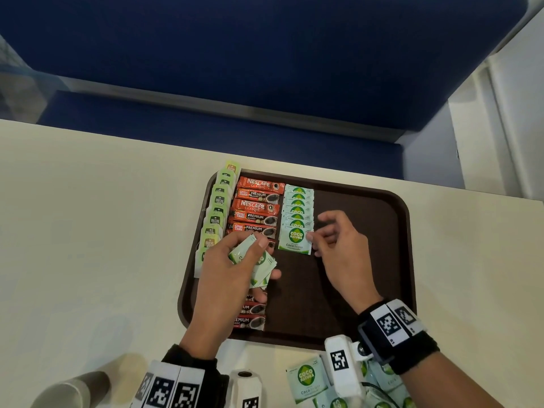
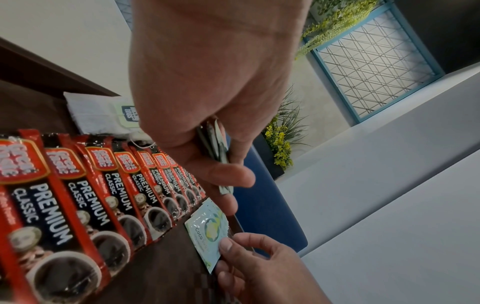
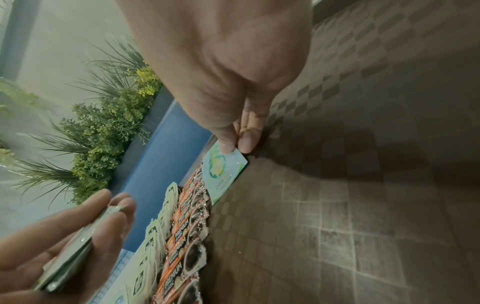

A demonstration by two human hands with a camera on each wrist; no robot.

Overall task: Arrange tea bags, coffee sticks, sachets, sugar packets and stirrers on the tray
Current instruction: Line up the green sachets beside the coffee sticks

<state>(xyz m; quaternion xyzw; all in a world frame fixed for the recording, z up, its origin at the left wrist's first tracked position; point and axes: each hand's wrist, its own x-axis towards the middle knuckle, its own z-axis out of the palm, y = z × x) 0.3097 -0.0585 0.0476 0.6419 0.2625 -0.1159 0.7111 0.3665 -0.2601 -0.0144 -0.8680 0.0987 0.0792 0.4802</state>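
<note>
A brown tray [image 1: 382, 260] lies on the cream table. On its left run a column of green tea bags [image 1: 216, 213], a column of red coffee sticks [image 1: 256, 207] and a column of overlapping Coco Sugar packets [image 1: 298, 207]. My right hand [image 1: 332, 242] pinches the right edge of the nearest packet [image 1: 295, 240] [image 2: 206, 232] [image 3: 223, 170], which lies flat at the near end of that column. My left hand [image 1: 235, 260] hovers over the coffee sticks and grips a small stack of sugar packets [image 1: 256, 263] [image 2: 215, 144] [image 3: 75, 251].
More Coco Sugar packets [image 1: 307, 378] lie loose on the table in front of the tray's near edge. A blue bench [image 1: 265, 69] runs behind the table. The right half of the tray is bare brown surface. A pale cup-like object [image 1: 73, 390] sits at the bottom left.
</note>
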